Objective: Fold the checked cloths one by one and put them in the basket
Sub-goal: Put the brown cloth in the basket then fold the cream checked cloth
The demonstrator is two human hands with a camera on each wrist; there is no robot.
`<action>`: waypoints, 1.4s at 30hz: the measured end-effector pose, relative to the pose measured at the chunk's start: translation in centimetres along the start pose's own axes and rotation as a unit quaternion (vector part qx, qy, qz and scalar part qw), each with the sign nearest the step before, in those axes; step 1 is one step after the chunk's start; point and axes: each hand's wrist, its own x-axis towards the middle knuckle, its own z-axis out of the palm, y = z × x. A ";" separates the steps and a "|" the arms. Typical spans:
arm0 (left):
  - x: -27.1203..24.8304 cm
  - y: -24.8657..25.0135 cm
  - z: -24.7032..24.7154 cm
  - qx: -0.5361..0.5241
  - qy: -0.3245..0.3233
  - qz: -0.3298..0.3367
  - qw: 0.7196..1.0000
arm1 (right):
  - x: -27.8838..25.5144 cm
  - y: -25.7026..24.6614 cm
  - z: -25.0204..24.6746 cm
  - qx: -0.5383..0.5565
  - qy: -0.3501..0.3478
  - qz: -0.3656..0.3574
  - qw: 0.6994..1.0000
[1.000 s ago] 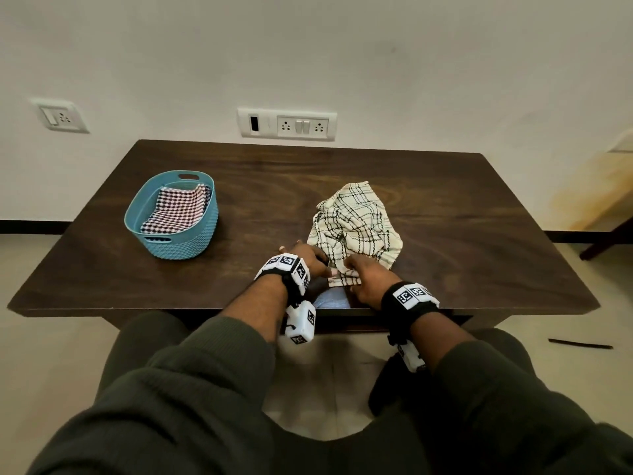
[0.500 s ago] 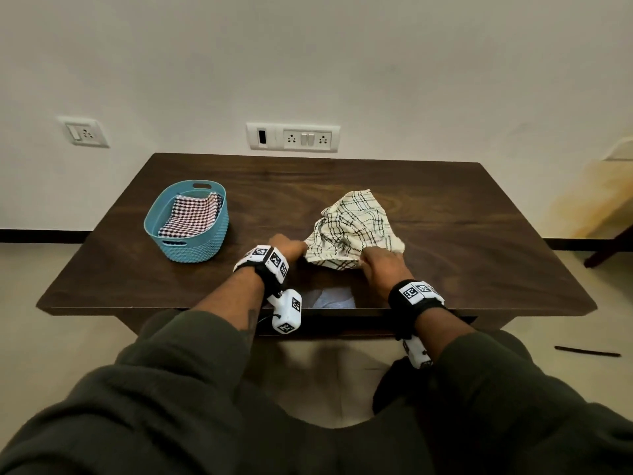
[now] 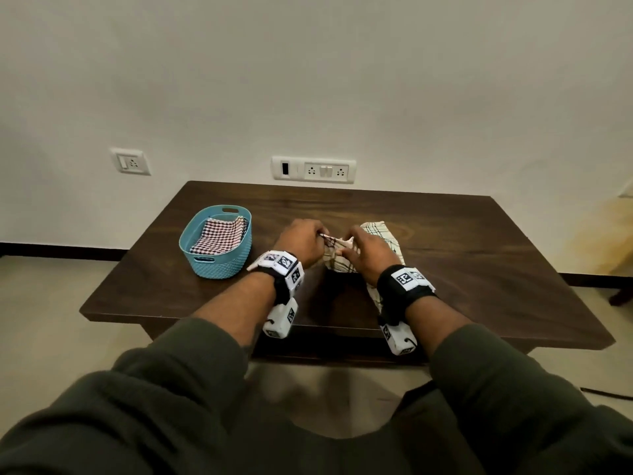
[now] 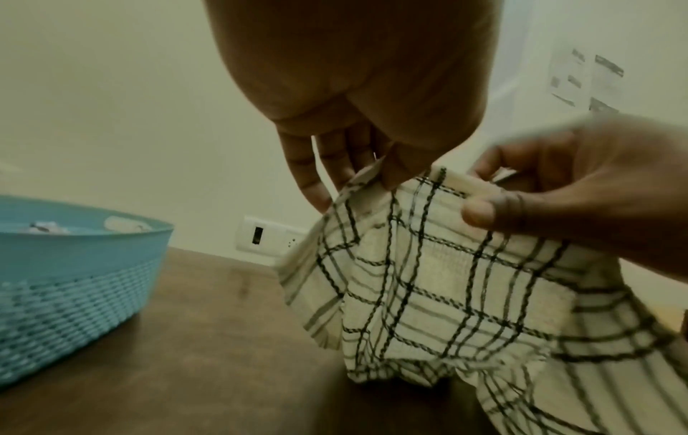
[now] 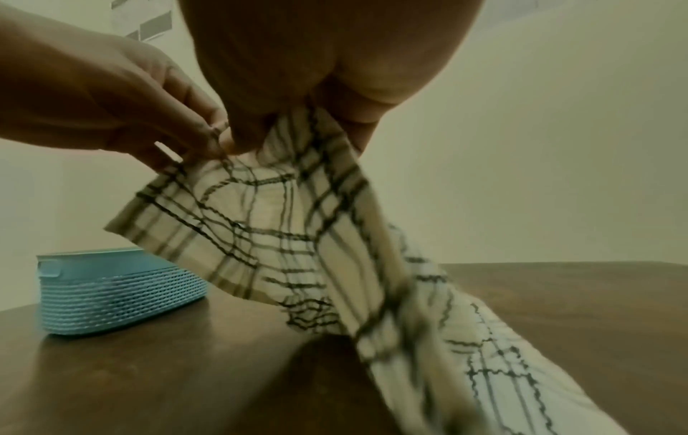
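A cream cloth with black checks (image 3: 378,234) (image 4: 417,291) (image 5: 297,223) hangs above the dark wooden table (image 3: 462,255), lifted by its top edge. My left hand (image 3: 303,240) (image 4: 357,164) pinches one part of that edge. Close beside it, my right hand (image 3: 368,250) (image 5: 283,129) pinches the edge too. The cloth's lower part trails down to the tabletop on the right. A blue woven basket (image 3: 216,243) (image 4: 74,270) (image 5: 111,291) stands left of my hands, holding a folded red-and-white checked cloth (image 3: 219,234).
The table stands against a white wall with a socket panel (image 3: 313,169) and a smaller switch plate (image 3: 131,162). Bare wood lies right of the cloth and behind the basket. My dark-clad knees are under the near table edge.
Both hands have risen from the near table edge and lifted the cream cloth off the table by its edge. The hands have come closer together. The camera has tilted up.
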 end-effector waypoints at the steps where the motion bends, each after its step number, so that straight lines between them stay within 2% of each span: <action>1: 0.3 -0.2 -1.0 0.006 0.007 -0.006 1.000 | 0.0 0.4 -0.6 -0.007 0.002 0.005 1.000; 8: 3.4 -3.2 -7.7 0.065 0.054 -0.038 0.996 | 0.8 3.8 -5.9 -0.059 0.047 0.037 0.996; 11: 4.9 -4.3 -9.7 0.115 0.075 -0.031 0.990 | 1.8 4.8 -8.5 -0.065 0.069 0.059 0.994; 16: 7.2 -4.9 -12.1 0.200 0.072 -0.016 0.977 | 4.6 5.6 -12.4 -0.098 0.090 0.071 0.989; 18: 8.5 -4.9 -12.6 0.246 0.055 -0.010 0.968 | 6.8 6.0 -13.0 -0.125 0.067 0.093 0.986; 21: 10.7 -5.2 -12.7 0.282 0.010 -0.027 0.959 | 10.2 6.7 -13.4 -0.204 -0.037 0.108 0.972; 24: 13.4 -5.3 -12.4 0.308 -0.038 -0.045 0.950 | 13.3 7.2 -13.9 -0.258 -0.106 0.130 0.951; 28: 18.4 -4.9 -12.3 0.324 -0.055 -0.065 0.942 | 18.8 7.9 -15.4 -0.293 -0.128 0.158 0.934; 30: 21.3 -4.3 -13.3 0.291 -0.023 -0.077 0.953 | 21.4 7.4 -17.2 -0.277 -0.084 0.154 0.945; 33: 26.0 -2.9 -16.6 0.218 0.086 -0.083 0.969 | 24.8 5.7 -21.2 -0.211 0.081 0.115 0.967; 35: 28.2 -1.8 -19.4 0.155 0.170 -0.073 0.970 | 26.0 4.5 -24.1 -0.168 0.194 0.072 0.964; 37: 28.6 -0.3 -22.0 0.106 0.249 -0.060 0.961 | 26.4 3.4 -26.5 -0.140 0.272 0.041 0.951; 39: 27.5 0.5 -23.6 0.072 0.301 -0.049 0.950 | 25.6 2.8 -27.6 -0.126 0.301 0.015 0.945; 42: 24.9 0.7 -23.9 0.056 0.307 -0.041 0.949 | 23.0 2.2 -27.8 -0.123 0.315 -0.006 0.941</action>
